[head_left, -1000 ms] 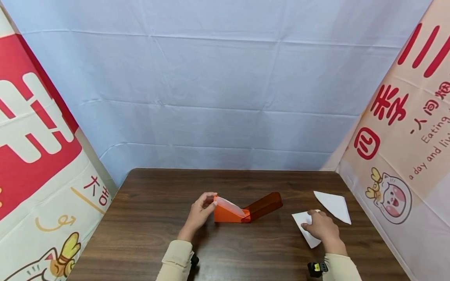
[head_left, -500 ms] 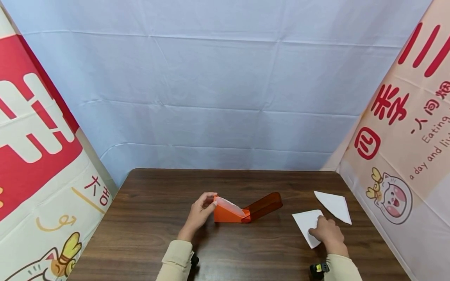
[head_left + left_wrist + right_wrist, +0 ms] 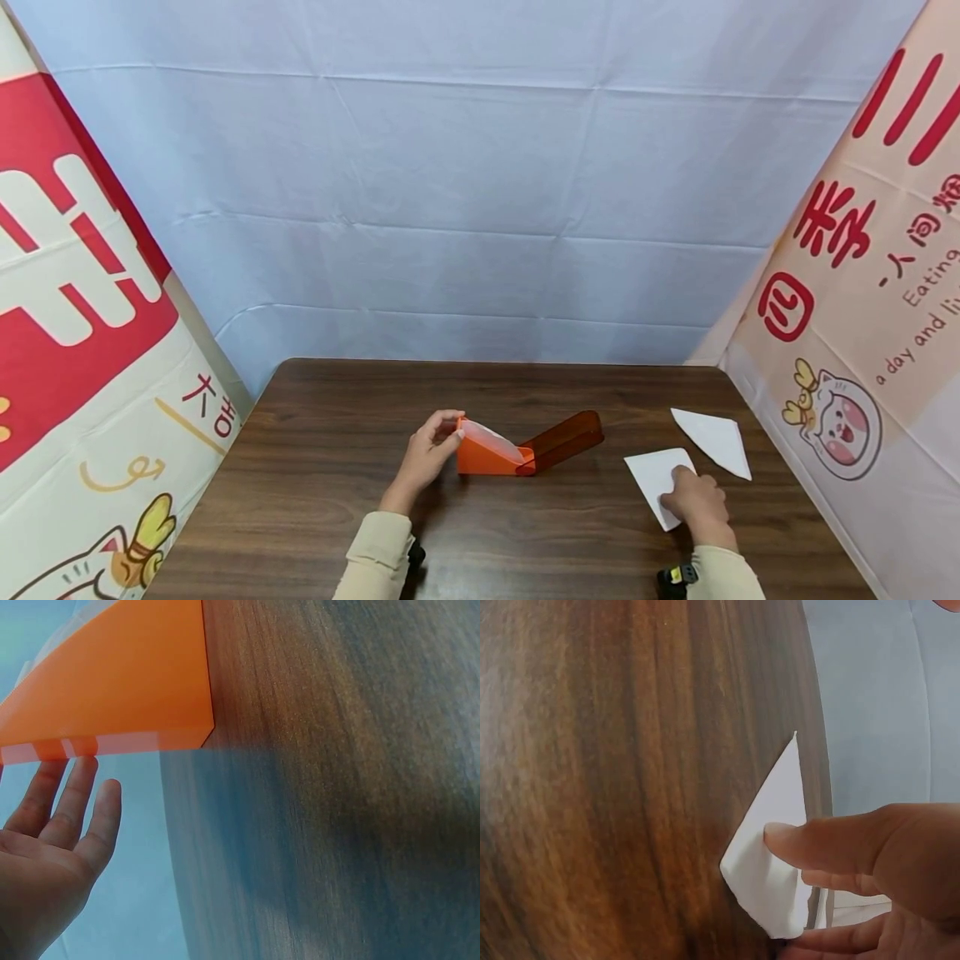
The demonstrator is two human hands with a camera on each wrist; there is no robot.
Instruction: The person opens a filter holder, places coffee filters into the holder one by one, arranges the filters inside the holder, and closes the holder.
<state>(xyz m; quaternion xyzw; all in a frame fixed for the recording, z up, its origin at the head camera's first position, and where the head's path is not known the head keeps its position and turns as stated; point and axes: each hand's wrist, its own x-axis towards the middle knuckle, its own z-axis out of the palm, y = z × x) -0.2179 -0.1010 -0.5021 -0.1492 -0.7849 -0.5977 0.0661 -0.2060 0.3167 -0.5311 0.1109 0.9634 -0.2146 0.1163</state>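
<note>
My left hand [image 3: 427, 454] grips the tall end of an orange wedge-shaped box [image 3: 483, 460], with thumb and fingers at its upper corner. White paper sheets [image 3: 491, 435] stand inside the box. Its see-through amber lid [image 3: 562, 440] is swung back to the right. In the left wrist view, fingers [image 3: 71, 799] reach the orange box's edge, while the thumb is hidden. My right hand [image 3: 697, 500] pinches the right edge of a fan-shaped white paper coffee filter [image 3: 654, 477] on the table. The right wrist view has the thumb [image 3: 802, 844] on top of this filter, other fingers at its edge.
Beyond the right hand lies a second white paper coffee filter [image 3: 716, 439]. Everything stands on a dark wooden table [image 3: 360, 400]. A pale blue cloth [image 3: 465, 208] hangs behind it, and printed cloths [image 3: 847, 333] flank both sides.
The right hand has drawn back from over the paper filter to its right edge, uncovering more of it, and its thumb now pinches there. The left hand and orange box stay put.
</note>
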